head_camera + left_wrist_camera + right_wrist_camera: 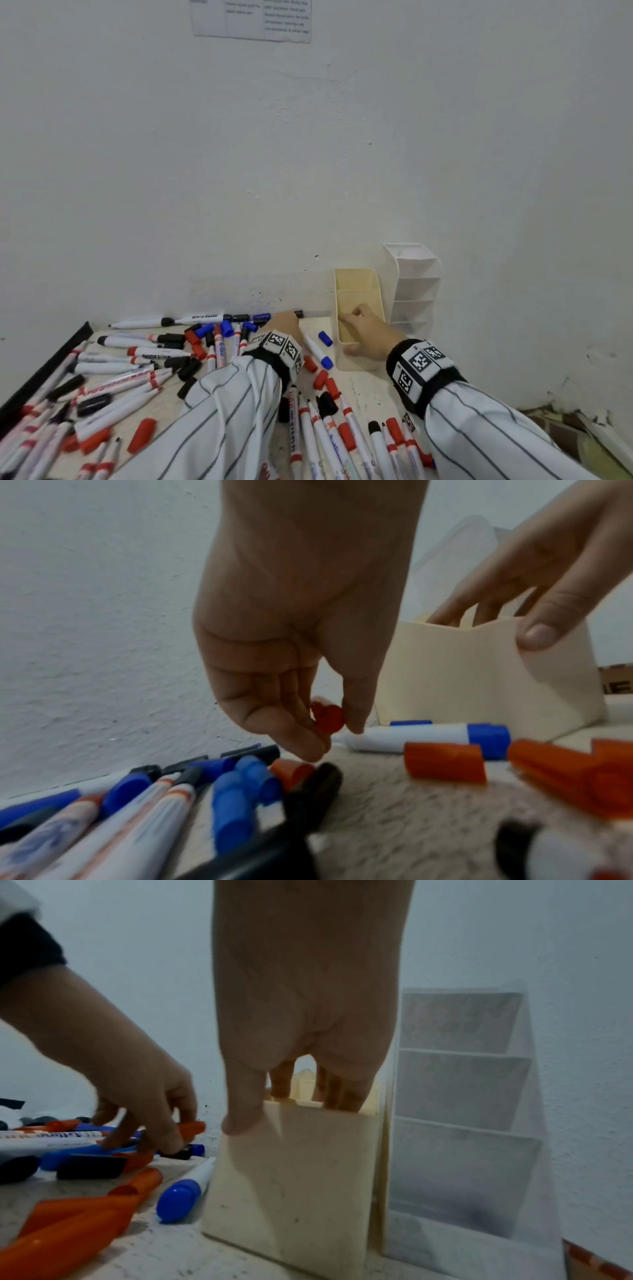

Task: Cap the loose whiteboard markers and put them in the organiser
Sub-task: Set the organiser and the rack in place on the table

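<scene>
Two hands in view. Left hand (301, 631) pinches one red cap (327, 714) between fingertips and thumb, just above the marker pile by the wall. Right hand (368, 330) grips the near wall of one cream organiser (349, 356), fingers inside, thumb outside. One white tiered organiser (416, 287) stands beside it. One blue-capped marker (318, 353) lies touching the cream one; loose markers too many to count.

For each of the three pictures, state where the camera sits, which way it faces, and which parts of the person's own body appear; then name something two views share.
Head: worn high, facing down at the table; both striped sleeves show.
Left wrist: low, along the left hand pinching a red cap.
Right wrist: low, along the right hand gripping the cream organiser.
Shared: both wrist views show the organiser and the other hand.
</scene>
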The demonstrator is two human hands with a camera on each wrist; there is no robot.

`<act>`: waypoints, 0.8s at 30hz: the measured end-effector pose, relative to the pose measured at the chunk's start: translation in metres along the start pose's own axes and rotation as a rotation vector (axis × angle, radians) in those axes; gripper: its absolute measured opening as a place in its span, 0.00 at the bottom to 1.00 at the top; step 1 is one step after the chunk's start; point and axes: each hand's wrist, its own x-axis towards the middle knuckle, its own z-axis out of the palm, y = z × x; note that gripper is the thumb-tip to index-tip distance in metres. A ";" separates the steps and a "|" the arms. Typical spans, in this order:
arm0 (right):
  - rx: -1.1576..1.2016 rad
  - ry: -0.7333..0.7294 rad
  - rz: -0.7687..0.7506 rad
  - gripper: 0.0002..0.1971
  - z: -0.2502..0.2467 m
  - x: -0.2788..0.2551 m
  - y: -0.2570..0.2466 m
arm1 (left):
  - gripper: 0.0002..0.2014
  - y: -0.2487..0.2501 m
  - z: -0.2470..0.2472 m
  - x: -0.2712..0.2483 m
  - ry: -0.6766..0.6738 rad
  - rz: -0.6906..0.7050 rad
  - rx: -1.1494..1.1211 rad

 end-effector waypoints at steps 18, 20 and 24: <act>-0.050 0.477 -0.053 0.26 0.006 -0.004 0.011 | 0.20 -0.016 0.004 -0.016 0.011 -0.069 -0.002; 0.012 0.803 0.042 0.21 -0.001 -0.006 0.012 | 0.20 -0.018 0.003 -0.017 0.013 -0.064 -0.018; 0.251 1.001 0.389 0.41 -0.012 -0.005 0.031 | 0.21 -0.020 0.002 -0.020 -0.006 -0.064 -0.049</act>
